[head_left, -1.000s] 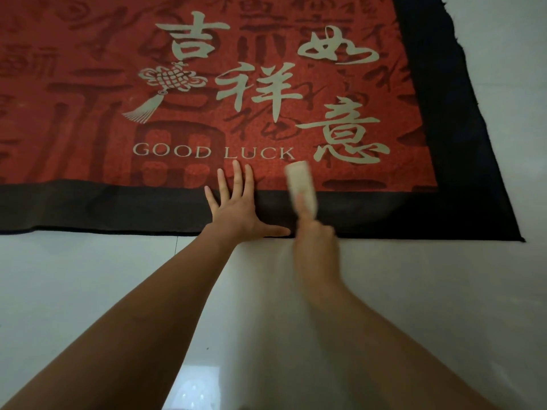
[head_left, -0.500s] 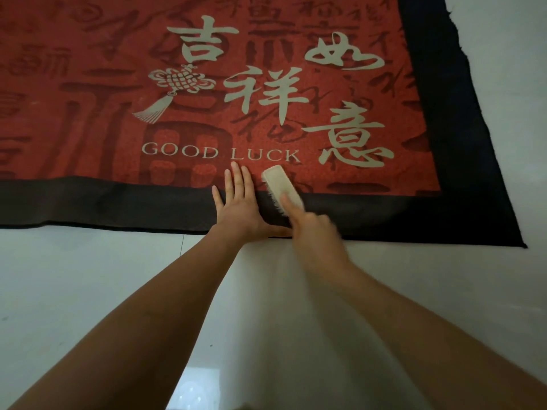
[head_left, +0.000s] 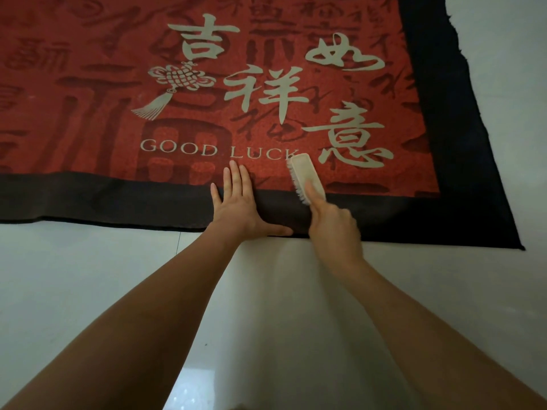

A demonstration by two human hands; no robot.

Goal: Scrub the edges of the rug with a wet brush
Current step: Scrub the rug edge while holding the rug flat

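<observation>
On white floor, red rug (head_left: 103, 119), dark border, pale lettering.

single head view, steeply down, close over rug (head_left: 88, 119) edge

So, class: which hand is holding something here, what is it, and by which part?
The right hand grips the brush at its near end, forefinger along its back. The left hand holds nothing; it presses flat on the rug.

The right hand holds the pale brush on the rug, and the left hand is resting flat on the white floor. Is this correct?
Not quite. In the head view the left hand lies flat on the rug's dark border, not on the floor. The right hand does hold the pale brush on the rug.
</observation>
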